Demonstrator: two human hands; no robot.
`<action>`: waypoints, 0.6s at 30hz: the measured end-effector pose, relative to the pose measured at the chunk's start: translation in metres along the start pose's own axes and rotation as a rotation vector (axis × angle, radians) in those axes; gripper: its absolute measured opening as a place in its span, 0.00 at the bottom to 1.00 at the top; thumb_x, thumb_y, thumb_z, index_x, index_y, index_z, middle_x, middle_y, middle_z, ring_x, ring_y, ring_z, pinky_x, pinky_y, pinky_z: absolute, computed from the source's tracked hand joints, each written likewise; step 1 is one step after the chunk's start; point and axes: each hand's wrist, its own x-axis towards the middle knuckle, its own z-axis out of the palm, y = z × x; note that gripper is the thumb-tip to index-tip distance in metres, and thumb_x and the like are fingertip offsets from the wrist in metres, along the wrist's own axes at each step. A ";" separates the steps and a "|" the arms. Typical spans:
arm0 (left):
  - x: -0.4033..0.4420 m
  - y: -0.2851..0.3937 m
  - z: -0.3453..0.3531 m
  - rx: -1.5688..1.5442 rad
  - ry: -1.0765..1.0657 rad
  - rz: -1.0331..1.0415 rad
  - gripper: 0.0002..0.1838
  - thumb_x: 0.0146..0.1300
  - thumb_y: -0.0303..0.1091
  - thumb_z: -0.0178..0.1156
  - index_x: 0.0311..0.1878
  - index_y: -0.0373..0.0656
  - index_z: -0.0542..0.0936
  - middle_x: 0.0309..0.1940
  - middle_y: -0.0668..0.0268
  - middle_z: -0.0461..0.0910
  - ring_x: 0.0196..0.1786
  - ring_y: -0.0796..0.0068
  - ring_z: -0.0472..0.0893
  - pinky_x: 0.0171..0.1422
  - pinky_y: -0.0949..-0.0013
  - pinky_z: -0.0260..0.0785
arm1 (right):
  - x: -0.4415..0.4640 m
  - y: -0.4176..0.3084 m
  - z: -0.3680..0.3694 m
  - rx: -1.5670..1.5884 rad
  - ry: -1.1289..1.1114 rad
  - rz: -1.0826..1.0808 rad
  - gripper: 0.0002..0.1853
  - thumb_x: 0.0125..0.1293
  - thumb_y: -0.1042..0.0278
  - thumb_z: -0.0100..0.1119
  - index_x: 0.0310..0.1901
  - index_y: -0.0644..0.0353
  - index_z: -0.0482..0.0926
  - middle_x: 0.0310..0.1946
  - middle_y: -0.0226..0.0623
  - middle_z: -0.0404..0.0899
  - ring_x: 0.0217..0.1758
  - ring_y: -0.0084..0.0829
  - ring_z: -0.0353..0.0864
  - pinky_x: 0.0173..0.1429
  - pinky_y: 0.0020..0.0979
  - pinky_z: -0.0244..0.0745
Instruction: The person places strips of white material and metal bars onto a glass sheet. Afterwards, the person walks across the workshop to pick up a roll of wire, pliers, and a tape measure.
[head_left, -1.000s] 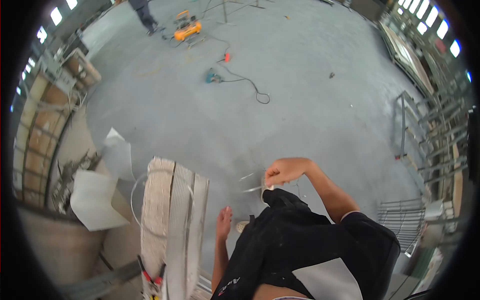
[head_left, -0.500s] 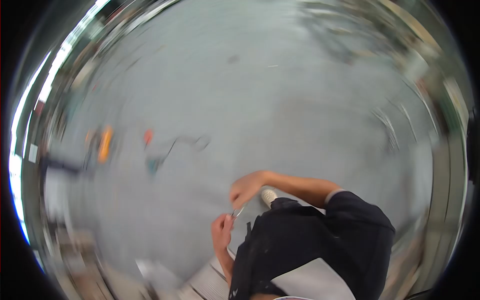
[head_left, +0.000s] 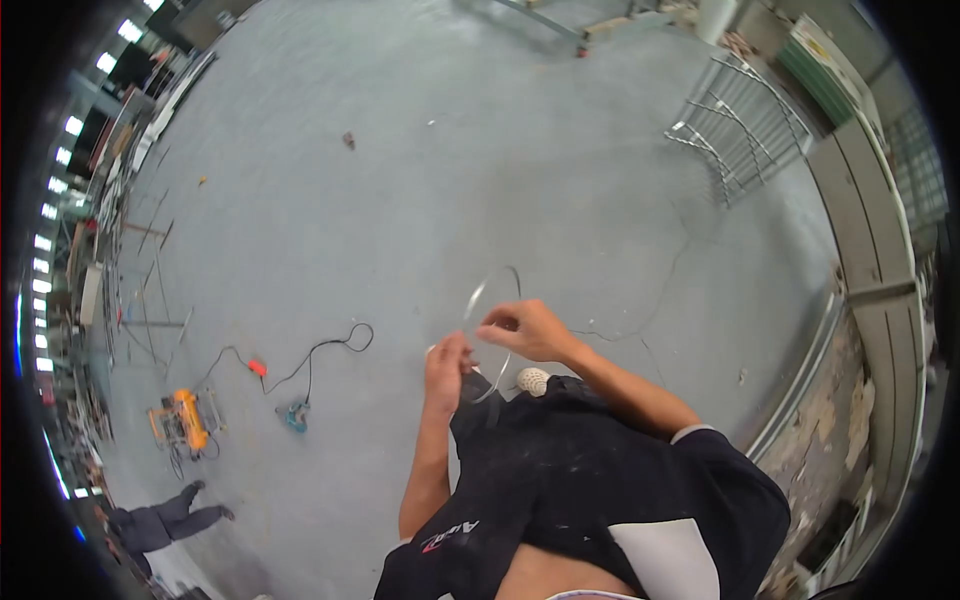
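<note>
A thin, shiny, flexible strip point(head_left: 477, 297) curves in loose arcs around my hands, above the floor and near my shoe. My left hand point(head_left: 447, 372) is closed, with thumb and fingers pinched on the strip. Close beside its fingertips, my right hand point(head_left: 535, 330) is curled with fingertips together at the strip; part of the strip runs behind this hand. The exact contact at the right fingertips is hard to see.
A teal power tool point(head_left: 295, 416) lies on the floor at left, its black cord leading to an orange connector point(head_left: 258, 368). Beyond is a yellow machine point(head_left: 188, 420). A person point(head_left: 165, 525) is at lower left. A metal rack point(head_left: 735, 130) stands at upper right, near grey panels point(head_left: 865, 200).
My hands have moved up and closer together, and the strip now bows out in larger arcs. The view has turned and become sharper, showing the person, rack and yellow machine.
</note>
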 end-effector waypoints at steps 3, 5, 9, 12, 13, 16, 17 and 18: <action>0.031 0.034 -0.030 0.387 -0.142 0.113 0.14 0.68 0.39 0.56 0.32 0.38 0.79 0.20 0.75 0.72 0.23 0.88 0.68 0.28 0.77 0.61 | 0.058 -0.005 0.029 0.178 0.059 0.266 0.16 0.60 0.59 0.63 0.36 0.67 0.83 0.28 0.36 0.83 0.31 0.24 0.80 0.37 0.28 0.74; 0.048 0.033 -0.072 0.392 -0.084 0.146 0.15 0.67 0.40 0.57 0.31 0.37 0.79 0.20 0.75 0.72 0.23 0.88 0.68 0.28 0.78 0.61 | 0.103 -0.014 0.052 0.138 -0.052 0.244 0.15 0.60 0.60 0.62 0.36 0.67 0.83 0.27 0.36 0.83 0.30 0.24 0.80 0.37 0.28 0.74; 0.078 0.061 -0.165 0.546 0.134 0.348 0.13 0.65 0.37 0.58 0.32 0.36 0.80 0.20 0.63 0.77 0.24 0.77 0.74 0.30 0.68 0.66 | 0.206 -0.027 0.134 0.005 -0.184 0.212 0.14 0.57 0.60 0.61 0.31 0.66 0.82 0.21 0.34 0.80 0.25 0.21 0.76 0.30 0.28 0.71; 0.106 0.089 -0.229 0.594 0.289 0.489 0.13 0.66 0.34 0.55 0.29 0.35 0.78 0.21 0.57 0.76 0.24 0.63 0.76 0.30 0.65 0.66 | 0.281 -0.065 0.182 0.056 -0.282 0.314 0.12 0.57 0.61 0.58 0.29 0.64 0.82 0.18 0.30 0.76 0.23 0.19 0.74 0.27 0.26 0.69; 0.110 0.111 -0.245 0.549 0.340 0.471 0.13 0.66 0.34 0.55 0.29 0.35 0.77 0.20 0.58 0.76 0.23 0.64 0.75 0.29 0.65 0.65 | 0.302 -0.086 0.195 0.181 -0.289 0.348 0.11 0.57 0.63 0.58 0.28 0.63 0.81 0.19 0.28 0.76 0.23 0.18 0.73 0.27 0.23 0.67; 0.150 0.155 -0.283 0.360 0.431 0.455 0.14 0.67 0.33 0.55 0.28 0.33 0.77 0.19 0.60 0.75 0.21 0.69 0.73 0.26 0.68 0.63 | 0.365 -0.112 0.228 0.343 -0.253 0.421 0.08 0.58 0.67 0.58 0.26 0.62 0.79 0.18 0.26 0.72 0.22 0.17 0.68 0.25 0.22 0.63; 0.165 0.170 -0.293 0.334 0.444 0.452 0.14 0.66 0.33 0.56 0.28 0.33 0.77 0.19 0.61 0.75 0.20 0.72 0.72 0.25 0.69 0.62 | 0.385 -0.117 0.234 0.403 -0.241 0.430 0.08 0.59 0.68 0.57 0.26 0.62 0.78 0.17 0.25 0.69 0.21 0.17 0.66 0.25 0.23 0.62; 0.184 0.180 -0.304 0.339 0.435 0.463 0.14 0.66 0.33 0.56 0.28 0.33 0.77 0.19 0.61 0.75 0.20 0.72 0.72 0.25 0.69 0.62 | 0.407 -0.119 0.237 0.446 -0.230 0.452 0.08 0.60 0.68 0.56 0.26 0.62 0.78 0.17 0.25 0.70 0.22 0.17 0.66 0.26 0.22 0.62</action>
